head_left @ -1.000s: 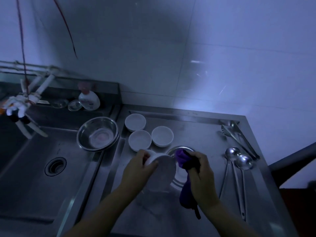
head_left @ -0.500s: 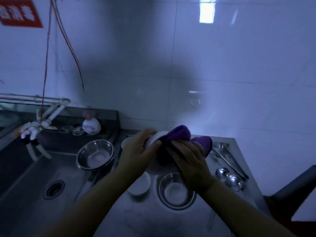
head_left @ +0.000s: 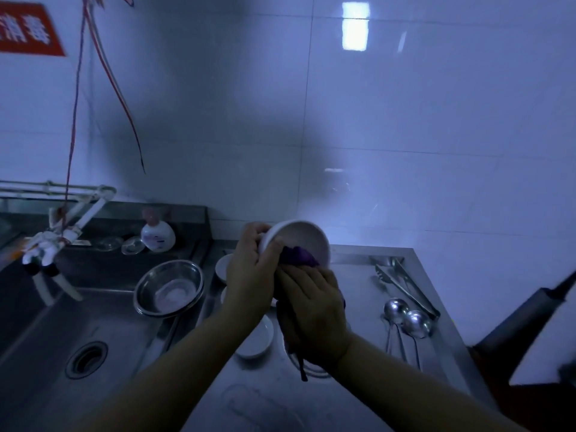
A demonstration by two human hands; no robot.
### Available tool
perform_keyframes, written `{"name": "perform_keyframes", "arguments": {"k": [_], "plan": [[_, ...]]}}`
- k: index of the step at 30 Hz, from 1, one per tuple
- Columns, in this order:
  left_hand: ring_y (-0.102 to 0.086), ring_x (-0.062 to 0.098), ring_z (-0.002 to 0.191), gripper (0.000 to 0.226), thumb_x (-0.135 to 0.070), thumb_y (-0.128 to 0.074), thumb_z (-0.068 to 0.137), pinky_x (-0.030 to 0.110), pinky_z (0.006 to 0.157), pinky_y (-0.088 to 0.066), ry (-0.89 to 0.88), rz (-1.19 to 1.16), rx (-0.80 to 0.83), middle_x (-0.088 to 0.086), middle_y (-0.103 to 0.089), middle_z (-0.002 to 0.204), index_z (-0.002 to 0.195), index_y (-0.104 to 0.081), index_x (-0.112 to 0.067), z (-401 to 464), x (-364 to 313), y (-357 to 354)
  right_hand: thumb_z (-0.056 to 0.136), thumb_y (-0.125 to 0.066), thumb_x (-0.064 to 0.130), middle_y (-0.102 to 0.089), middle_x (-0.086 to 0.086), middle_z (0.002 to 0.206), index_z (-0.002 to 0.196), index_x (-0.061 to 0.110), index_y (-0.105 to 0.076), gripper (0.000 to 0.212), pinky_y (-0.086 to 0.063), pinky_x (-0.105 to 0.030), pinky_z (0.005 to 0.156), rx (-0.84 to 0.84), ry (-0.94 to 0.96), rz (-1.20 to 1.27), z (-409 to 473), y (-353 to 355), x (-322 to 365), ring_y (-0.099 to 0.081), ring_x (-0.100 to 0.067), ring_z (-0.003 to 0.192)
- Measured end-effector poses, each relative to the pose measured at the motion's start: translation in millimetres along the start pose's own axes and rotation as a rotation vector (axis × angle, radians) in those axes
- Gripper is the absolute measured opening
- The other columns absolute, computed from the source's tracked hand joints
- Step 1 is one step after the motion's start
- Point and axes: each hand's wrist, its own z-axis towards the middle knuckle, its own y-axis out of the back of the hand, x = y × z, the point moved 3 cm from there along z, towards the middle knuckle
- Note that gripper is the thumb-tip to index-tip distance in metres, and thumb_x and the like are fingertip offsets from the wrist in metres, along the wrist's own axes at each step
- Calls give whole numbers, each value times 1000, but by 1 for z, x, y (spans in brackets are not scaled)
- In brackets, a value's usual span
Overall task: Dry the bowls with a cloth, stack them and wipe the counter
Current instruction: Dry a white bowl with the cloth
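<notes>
Left hand (head_left: 249,275) grips a tilted white bowl (head_left: 299,241) above the worktop (head_left: 352,275); right hand (head_left: 314,310) clutches the purple cloth (head_left: 297,255) inside it.

My one head-worn camera looked forward and down from close above my hands, facing the tiled wall (head_left: 405,151) at twelve o'clock, the sink (head_left: 56,332) at nine.

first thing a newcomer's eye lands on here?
The white bowl raised mid-frame above the counter: left hand grips its rim, right hand pushes a purple cloth inside. Next, the steel bowl on the sink's edge at left, and the ladles at right.
</notes>
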Motion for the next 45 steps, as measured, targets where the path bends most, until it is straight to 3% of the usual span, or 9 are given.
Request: {"name": "perform_keyframes", "arguments": {"k": [5, 10, 16, 19, 24, 29, 34, 39, 45], "plan": [[-56, -5, 77, 9, -35, -50, 90, 13, 60, -46, -101, 90, 147, -16, -56, 89, 96, -49, -42, 12, -6, 25, 89, -65, 25, -72, -6, 104, 110, 11, -68, 26, -49, -33, 83, -36, 203, -75, 5, -12, 0, -66, -19, 93], [-59, 1, 81, 32, -42, -49, 79, 21, 66, -49, -22, 411, 720, -12, -64, 91, 109, -58, -41, 35, -6, 39, 89, -62, 14, -72, -2, 91, 109, 17, -53, 22, -53, -34, 78, 188, 678, -205, 1, -8, -22, -66, -19, 79], [-62, 19, 87, 26, -14, -54, 90, 17, 61, -51, 154, -148, 287, 0, -61, 98, 115, -52, -21, 25, 6, 39, 92, -65, 24, -72, -5, 87, 101, 11, -73, 18, -51, -34, 77, -50, 225, -229, 36, -15, 4, -65, -19, 76], [-60, 5, 85, 22, -19, -40, 98, 17, 62, -51, 87, -243, 196, -5, -58, 100, 115, -49, -30, 16, 6, 38, 91, -66, 27, -73, -5, 93, 104, 13, -70, 20, -53, -33, 81, -98, 119, -167, 35, -24, 22, -67, -17, 82], [-59, 1, 80, 22, -27, -43, 88, 14, 65, -47, -132, -100, 304, -11, -61, 93, 105, -53, -37, 20, -3, 54, 85, -74, 19, -74, -4, 88, 98, 13, -74, 14, -54, -32, 75, -69, 419, -192, 33, -10, 9, -68, -17, 75], [-60, 4, 77, 34, -28, -45, 71, 18, 63, -45, -11, 96, 590, -6, -67, 88, 99, -65, -27, 46, -16, 64, 84, -72, 15, -70, -3, 80, 101, 15, -69, 17, -52, -32, 69, 40, 710, -199, 46, 7, -1, -62, -21, 67], [-62, 12, 83, 40, -24, -53, 68, 19, 60, -52, 84, -190, 392, 2, -63, 100, 107, -56, -31, 31, -11, 69, 90, -67, 21, -70, -3, 78, 92, 15, -76, 10, -51, -31, 68, -41, 417, -292, 56, 1, 24, -61, -18, 66], [-60, -3, 82, 22, -17, -42, 98, 12, 63, -50, -26, -316, 192, -13, -59, 97, 105, -51, -36, 16, -12, 63, 90, -66, 32, -72, -4, 106, 101, 17, -73, 20, -53, -38, 87, -105, 169, -272, 51, -10, 47, -66, -20, 100], [-58, -3, 83, 23, -29, -42, 88, 10, 67, -47, -155, -110, 322, -12, -61, 98, 107, -55, -31, 22, -21, 74, 88, -71, 24, -73, -5, 105, 97, 16, -76, 13, -52, -35, 93, -69, 408, -181, 51, 3, 37, -68, -17, 101]]}}
